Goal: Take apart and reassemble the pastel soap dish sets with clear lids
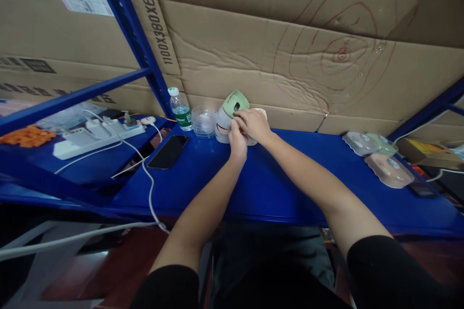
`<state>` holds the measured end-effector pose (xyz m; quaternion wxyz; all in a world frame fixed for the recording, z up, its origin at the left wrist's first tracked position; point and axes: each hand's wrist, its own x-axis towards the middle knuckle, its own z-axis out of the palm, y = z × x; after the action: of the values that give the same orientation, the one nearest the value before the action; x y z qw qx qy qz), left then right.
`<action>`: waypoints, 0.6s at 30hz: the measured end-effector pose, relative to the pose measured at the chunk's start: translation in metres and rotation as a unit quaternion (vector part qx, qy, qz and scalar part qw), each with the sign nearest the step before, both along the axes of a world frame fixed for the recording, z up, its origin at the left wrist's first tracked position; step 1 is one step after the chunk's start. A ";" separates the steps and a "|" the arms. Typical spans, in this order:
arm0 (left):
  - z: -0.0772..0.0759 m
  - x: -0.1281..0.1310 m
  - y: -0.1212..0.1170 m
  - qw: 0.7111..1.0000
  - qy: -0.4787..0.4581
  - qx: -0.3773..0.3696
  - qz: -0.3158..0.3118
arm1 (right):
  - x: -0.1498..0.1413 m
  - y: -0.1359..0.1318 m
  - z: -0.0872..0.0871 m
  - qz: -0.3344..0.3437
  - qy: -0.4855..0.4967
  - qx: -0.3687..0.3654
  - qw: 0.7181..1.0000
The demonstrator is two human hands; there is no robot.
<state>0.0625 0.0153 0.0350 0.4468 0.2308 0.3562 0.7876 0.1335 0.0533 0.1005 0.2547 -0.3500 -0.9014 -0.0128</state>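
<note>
A pale green plastic container [236, 100] with a dark slot in its side is tilted against a whitish rounded part [224, 119] at the back of the blue table. My right hand [254, 124] reaches over from the right, its bent fingers gripping the lower edge of the green piece. Just below, my left hand [238, 142] is closed with the fingertips drawn together; what they pinch is hidden. Under both hands, a low light-coloured base [222, 135] with a pinkish part shows at the left. A cream-coloured piece [261, 112] peeks out behind my right hand.
Left of the hands stand round clear tubs [203, 123] and a water bottle [181, 110]. A black phone [168, 151] lies near a white cable [149, 178]. Grey, green and pink plastic pieces [388, 170] rest at right. Cardboard [232, 43] walls the back.
</note>
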 end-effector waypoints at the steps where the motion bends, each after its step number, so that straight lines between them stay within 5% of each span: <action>1: 0.000 0.000 -0.001 1.000 0.005 -0.002 -0.002 | 0.001 0.000 0.000 0.004 0.002 -0.002 1.000; 9: 0.000 0.000 -0.001 0.995 0.098 -0.005 0.008 | 0.046 -0.013 -0.022 0.009 0.091 0.061 0.994; 13: -0.005 0.004 -0.008 0.978 0.207 0.020 0.018 | 0.120 -0.017 -0.044 0.008 0.120 0.075 0.990; 16: -0.007 0.008 -0.017 0.934 0.352 0.052 0.022 | 0.193 -0.008 -0.059 -0.093 0.124 0.071 0.985; 18: -0.009 0.010 -0.024 0.879 0.473 0.063 0.018 | 0.239 0.000 -0.068 -0.202 0.105 0.059 0.972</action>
<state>0.0723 -0.0083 0.0265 0.1950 0.5970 0.4786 0.6137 0.3729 0.0535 0.0328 0.3602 -0.5085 -0.7780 -0.0803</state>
